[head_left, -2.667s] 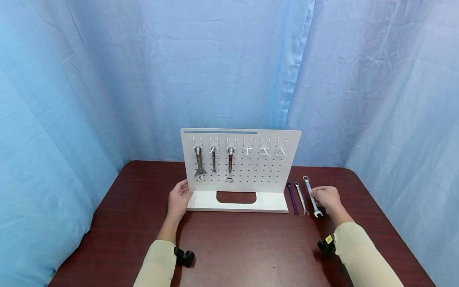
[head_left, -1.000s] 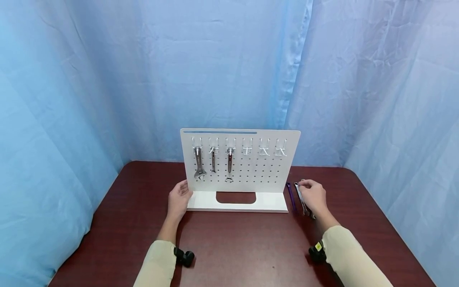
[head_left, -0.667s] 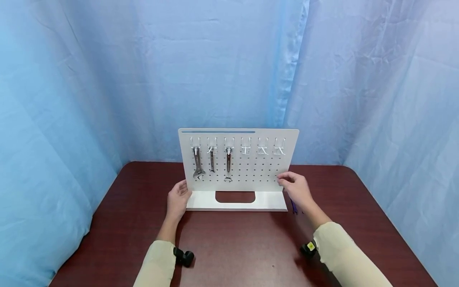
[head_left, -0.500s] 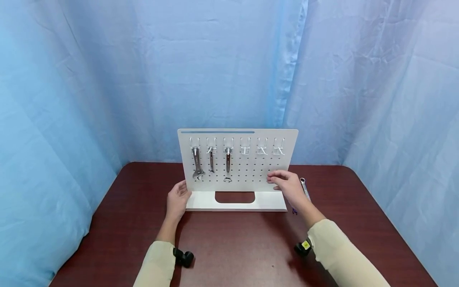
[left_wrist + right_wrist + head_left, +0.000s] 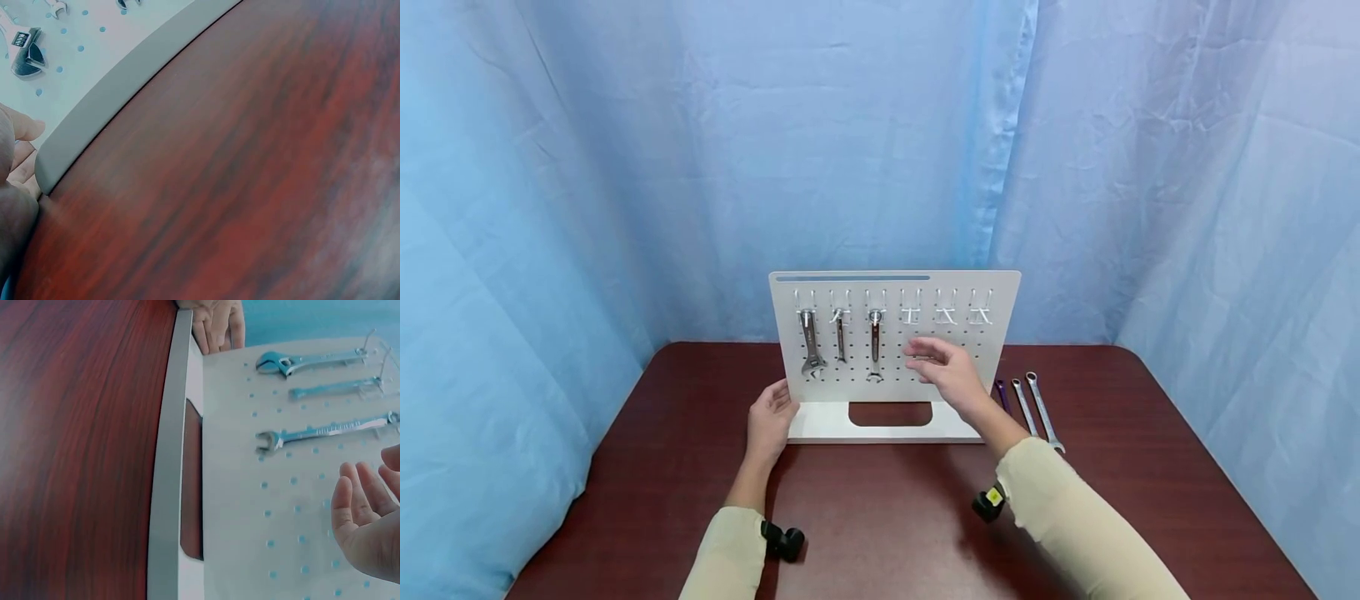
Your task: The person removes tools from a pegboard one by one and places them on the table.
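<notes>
One hand free, one holding. Right hand (image 5: 949, 369): empty, fingers loosely bent, thumb well apart from them; it hangs in front of the board (image 5: 895, 392), just right of the combination wrench (image 5: 876, 343) and not touching it. Left hand (image 5: 770, 419): thumb and fingers hold the board's lower left corner.

Hung on the board, left to right: adjustable wrench (image 5: 808, 337), small wrench (image 5: 841, 337), combination wrench, all ring or hole end up. Three bare hooks (image 5: 911, 316) follow to the right. On the table (image 5: 880, 517), beyond the board's right side: purple wrench (image 5: 1003, 393) nearest, then short silver wrench (image 5: 1024, 406), then long silver wrench (image 5: 1043, 412), side by side. Blue curtain (image 5: 850, 150) behind.

Handling notes (judgement): right hand is best placed for the combination wrench. Pinch its shaft between thumb and fingertips, below the ring, without brushing the small wrench. Raise the ring clear of the hook tip before drawing the wrench forward; a straight pull would probably snag and tip the board. Left hand should press the base down meanwhile, as the upright panel looks light.
</notes>
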`<action>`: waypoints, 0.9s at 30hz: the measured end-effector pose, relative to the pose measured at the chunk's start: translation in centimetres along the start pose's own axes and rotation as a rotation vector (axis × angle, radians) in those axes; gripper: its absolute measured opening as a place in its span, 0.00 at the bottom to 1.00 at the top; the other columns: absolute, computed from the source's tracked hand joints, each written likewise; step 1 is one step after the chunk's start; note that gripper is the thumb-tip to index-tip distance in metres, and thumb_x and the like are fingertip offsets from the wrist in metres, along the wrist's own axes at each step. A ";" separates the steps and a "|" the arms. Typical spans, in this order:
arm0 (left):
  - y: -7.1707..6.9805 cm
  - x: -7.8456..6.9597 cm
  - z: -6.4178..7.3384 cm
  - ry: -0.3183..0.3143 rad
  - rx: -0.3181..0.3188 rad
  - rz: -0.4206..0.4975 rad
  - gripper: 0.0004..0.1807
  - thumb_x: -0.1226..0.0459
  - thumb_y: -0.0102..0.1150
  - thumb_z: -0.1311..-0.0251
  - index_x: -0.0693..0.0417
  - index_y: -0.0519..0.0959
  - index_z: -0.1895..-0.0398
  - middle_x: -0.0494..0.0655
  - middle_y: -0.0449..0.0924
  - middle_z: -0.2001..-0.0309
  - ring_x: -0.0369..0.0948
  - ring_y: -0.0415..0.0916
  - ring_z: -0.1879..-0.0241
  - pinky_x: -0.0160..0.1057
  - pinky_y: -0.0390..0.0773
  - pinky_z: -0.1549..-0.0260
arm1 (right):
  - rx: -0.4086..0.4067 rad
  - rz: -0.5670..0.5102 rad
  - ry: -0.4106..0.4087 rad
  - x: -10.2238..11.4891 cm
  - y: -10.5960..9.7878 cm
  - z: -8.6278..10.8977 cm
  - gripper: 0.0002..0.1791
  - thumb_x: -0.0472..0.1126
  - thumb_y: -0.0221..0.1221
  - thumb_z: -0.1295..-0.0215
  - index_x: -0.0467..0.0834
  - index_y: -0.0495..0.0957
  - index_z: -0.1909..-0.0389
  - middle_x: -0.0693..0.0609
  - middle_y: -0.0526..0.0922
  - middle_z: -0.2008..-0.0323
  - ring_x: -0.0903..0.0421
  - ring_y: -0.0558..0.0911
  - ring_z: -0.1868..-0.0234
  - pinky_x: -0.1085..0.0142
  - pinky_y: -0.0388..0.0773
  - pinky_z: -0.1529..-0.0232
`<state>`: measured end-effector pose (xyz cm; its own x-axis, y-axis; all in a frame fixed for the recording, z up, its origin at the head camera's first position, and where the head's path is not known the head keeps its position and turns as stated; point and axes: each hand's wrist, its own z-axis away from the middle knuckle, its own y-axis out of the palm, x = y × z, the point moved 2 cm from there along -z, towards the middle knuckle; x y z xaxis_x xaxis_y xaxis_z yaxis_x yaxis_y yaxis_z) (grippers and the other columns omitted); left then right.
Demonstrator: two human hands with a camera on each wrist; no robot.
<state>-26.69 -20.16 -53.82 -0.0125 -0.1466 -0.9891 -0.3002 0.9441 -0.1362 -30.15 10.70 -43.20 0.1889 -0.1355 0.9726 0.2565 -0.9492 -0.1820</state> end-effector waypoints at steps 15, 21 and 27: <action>0.0 0.2 -0.1 0.016 -0.014 0.022 0.26 0.76 0.58 0.34 0.67 0.70 0.33 0.66 0.73 0.37 0.56 0.71 0.35 0.51 0.73 0.37 | -0.029 -0.038 -0.038 0.8 4.0 -2.5 0.19 0.30 0.61 0.32 0.34 0.78 0.41 0.39 0.83 0.46 0.45 0.82 0.46 0.46 0.81 0.47; 0.0 0.2 -0.1 0.013 -0.025 0.013 0.26 0.75 0.58 0.35 0.66 0.71 0.33 0.65 0.74 0.38 0.56 0.71 0.35 0.51 0.73 0.37 | -0.042 -0.037 -0.035 0.8 4.9 -2.9 0.17 0.31 0.61 0.33 0.34 0.79 0.44 0.41 0.83 0.52 0.53 0.83 0.54 0.56 0.84 0.54; -0.1 0.3 -0.1 0.007 -0.009 0.011 0.26 0.73 0.58 0.34 0.66 0.70 0.32 0.65 0.73 0.36 0.55 0.70 0.34 0.51 0.72 0.36 | -0.064 -0.042 -0.019 0.9 5.5 -2.9 0.16 0.30 0.63 0.35 0.33 0.80 0.47 0.43 0.82 0.57 0.55 0.81 0.59 0.60 0.84 0.57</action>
<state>-26.75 -20.36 -54.04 -0.0222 -0.1380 -0.9902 -0.3089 0.9429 -0.1245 -31.31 4.58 -42.91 0.1976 -0.0904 0.9761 0.2037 -0.9702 -0.1311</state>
